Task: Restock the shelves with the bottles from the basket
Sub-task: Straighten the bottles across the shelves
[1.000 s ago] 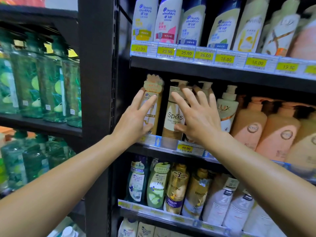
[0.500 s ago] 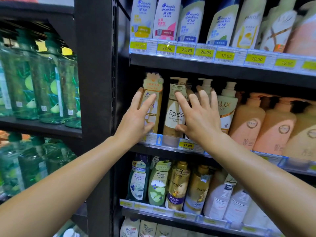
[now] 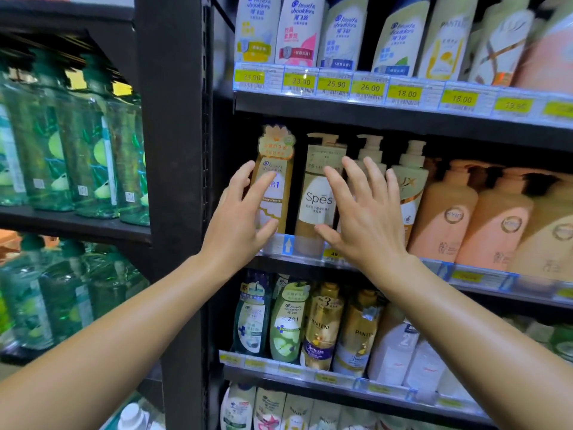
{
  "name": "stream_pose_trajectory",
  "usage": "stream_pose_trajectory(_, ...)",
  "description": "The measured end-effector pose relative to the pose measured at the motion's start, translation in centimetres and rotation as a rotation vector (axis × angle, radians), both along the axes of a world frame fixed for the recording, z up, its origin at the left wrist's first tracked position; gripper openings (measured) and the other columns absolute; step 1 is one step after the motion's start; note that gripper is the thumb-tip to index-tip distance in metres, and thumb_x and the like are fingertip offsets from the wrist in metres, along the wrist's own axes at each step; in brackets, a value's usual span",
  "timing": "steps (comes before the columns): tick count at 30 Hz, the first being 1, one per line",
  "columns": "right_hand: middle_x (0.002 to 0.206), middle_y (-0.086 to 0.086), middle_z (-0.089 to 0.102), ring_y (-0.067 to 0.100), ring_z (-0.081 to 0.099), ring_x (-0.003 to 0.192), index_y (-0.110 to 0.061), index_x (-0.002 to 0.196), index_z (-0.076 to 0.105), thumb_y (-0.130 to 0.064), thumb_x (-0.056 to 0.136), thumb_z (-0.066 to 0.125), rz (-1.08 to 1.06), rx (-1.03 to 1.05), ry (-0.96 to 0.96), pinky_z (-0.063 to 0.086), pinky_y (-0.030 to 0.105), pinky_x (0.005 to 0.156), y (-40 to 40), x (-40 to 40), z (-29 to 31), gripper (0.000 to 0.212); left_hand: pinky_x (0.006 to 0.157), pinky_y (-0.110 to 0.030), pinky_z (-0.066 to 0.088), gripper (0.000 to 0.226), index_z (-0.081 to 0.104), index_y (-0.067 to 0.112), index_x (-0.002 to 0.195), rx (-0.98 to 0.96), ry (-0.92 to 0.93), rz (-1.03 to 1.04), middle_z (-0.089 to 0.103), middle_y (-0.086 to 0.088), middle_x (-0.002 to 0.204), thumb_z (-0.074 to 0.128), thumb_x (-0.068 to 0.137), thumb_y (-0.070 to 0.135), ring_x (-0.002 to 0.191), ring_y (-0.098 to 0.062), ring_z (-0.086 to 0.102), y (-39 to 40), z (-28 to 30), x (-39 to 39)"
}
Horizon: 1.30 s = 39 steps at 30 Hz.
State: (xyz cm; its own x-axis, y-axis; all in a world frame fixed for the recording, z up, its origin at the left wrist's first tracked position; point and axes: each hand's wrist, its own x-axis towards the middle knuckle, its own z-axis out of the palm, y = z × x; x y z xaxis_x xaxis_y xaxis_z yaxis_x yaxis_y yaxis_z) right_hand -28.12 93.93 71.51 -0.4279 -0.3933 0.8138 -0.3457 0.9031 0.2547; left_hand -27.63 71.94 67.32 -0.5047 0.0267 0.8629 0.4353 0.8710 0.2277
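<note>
On the middle shelf [image 3: 310, 262] stand a gold shampoo bottle [image 3: 274, 156] with a flower-shaped tag and, to its right, a gold-and-white "Spes" pump bottle [image 3: 314, 197]. My left hand [image 3: 240, 218] hovers in front of the gold bottle with fingers spread and straight, holding nothing. My right hand [image 3: 362, 218] is also spread, in front of the Spes bottle and a white pump bottle [image 3: 370, 150] behind it. Whether either hand touches a bottle is unclear. The basket is out of view.
A black upright post [image 3: 173, 181] splits the shelving. Green bottles [image 3: 77, 156] fill the left shelves. Peach pump bottles [image 3: 496, 218] crowd the middle shelf's right side. White shampoo bottles [image 3: 279, 29] line the shelf above; more bottles [image 3: 322, 327] stand below.
Both hands have drawn back slightly from the two gold bottles and their fingers have spread wider. The bottles stay upright in place.
</note>
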Motion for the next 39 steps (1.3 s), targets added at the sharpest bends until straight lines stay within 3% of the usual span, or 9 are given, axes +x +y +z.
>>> stream_pose_trajectory(3,0.142,0.016,0.05,0.041,0.04,0.135,-0.009,0.138,0.053,-0.042,0.073,0.077,0.147,-0.065,0.027,0.028,0.058,0.113,0.2,2.0,-3.9,0.077,0.1,-0.031,0.042,0.057,0.051,0.02,0.135,0.011,0.049,-0.043,0.04,0.0,0.14,0.073,0.083,0.022,0.124,-0.019,0.047,0.1,-3.2,2.6)
stream_pose_trajectory(6,0.132,0.015,0.057,0.038,0.048,0.127,-0.006,0.129,0.06,-0.039,0.073,0.077,0.234,-0.058,0.004,0.036,0.056,0.108,0.1,3.9,-8.9,0.067,0.103,-0.028,0.037,0.054,0.056,0.015,0.131,0.004,-0.027,-0.049,0.048,-0.003,0.132,0.077,0.081,0.019,0.12,-0.02,0.049,0.5,-7.8,4.7)
stream_pose_trajectory(13,0.13,0.014,0.061,0.037,0.056,0.124,-0.006,0.129,0.061,-0.041,0.061,0.089,0.114,0.075,-0.196,0.04,0.055,0.108,-0.8,4.0,-17.0,0.082,0.11,-0.039,0.039,0.068,0.046,0.016,0.144,-0.004,-0.278,-0.013,0.037,-0.006,0.146,0.077,0.083,0.018,0.132,-0.025,0.042,-0.3,-16.6,5.2)
stream_pose_trajectory(16,0.14,0.012,0.053,0.036,0.049,0.129,-0.009,0.139,0.053,-0.047,0.064,0.086,0.007,0.125,-0.27,0.032,0.053,0.112,-1.3,2.8,-18.2,0.091,0.115,-0.034,0.028,0.084,0.027,0.028,0.154,0.07,-0.392,0.031,0.017,-0.002,0.16,0.075,0.085,0.022,0.145,-0.024,0.027,-0.2,-18.9,4.3)
stream_pose_trajectory(18,0.144,0.012,0.048,0.036,0.046,0.128,-0.01,0.144,0.046,-0.048,0.065,0.085,-0.042,0.15,-0.276,0.03,0.053,0.113,-1.8,2.0,-19.0,0.096,0.116,-0.039,0.03,0.092,0.016,0.036,0.155,0.098,-0.403,0.016,0.006,0.003,0.163,0.074,0.086,0.02,0.147,-0.026,0.023,0.3,-19.9,3.7)
stream_pose_trajectory(20,0.146,0.012,0.044,0.036,0.044,0.128,-0.012,0.148,0.039,-0.05,0.068,0.083,-0.083,0.167,-0.278,0.029,0.053,0.113,-2.4,1.3,-19.7,0.099,0.115,-0.043,0.034,0.098,0.009,0.041,0.155,0.143,-0.382,-0.022,-0.001,0.006,0.164,0.074,0.085,0.017,0.146,-0.029,0.026,1.0,-20.4,3.1)
stream_pose_trajectory(24,0.145,0.013,0.039,0.035,0.04,0.123,-0.017,0.15,0.029,-0.052,0.072,0.078,-0.16,0.183,-0.255,0.029,0.052,0.109,-3.2,0.0,-20.4,0.099,0.114,-0.038,0.027,0.107,-0.001,0.047,0.153,0.213,-0.364,-0.035,-0.008,0.007,0.164,0.074,0.084,0.015,0.151,-0.025,0.012,1.7,-21.3,1.9)
stream_pose_trajectory(31,0.123,0.008,0.054,0.032,0.053,0.102,-0.021,0.133,0.046,-0.052,0.065,0.081,-0.21,0.2,-0.199,0.039,0.046,0.089,-4.2,-1.5,-19.8,0.083,0.106,-0.047,0.044,0.111,-0.004,0.051,0.152,0.271,-0.32,-0.028,-0.002,-0.004,0.165,0.074,0.084,0.012,0.145,-0.033,0.028,2.1,-22.2,0.1)
stream_pose_trajectory(39,0.116,0.01,0.056,0.03,0.056,0.092,-0.016,0.121,0.056,-0.04,0.068,0.08,-0.192,0.261,-0.15,0.043,0.04,0.077,-4.6,-1.8,-19.4,0.063,0.108,-0.038,0.034,0.097,0.007,0.042,0.154,0.267,-0.293,0.028,0.013,-0.008,0.162,0.071,0.088,0.012,0.143,-0.029,0.027,1.9,-23.4,-1.2)
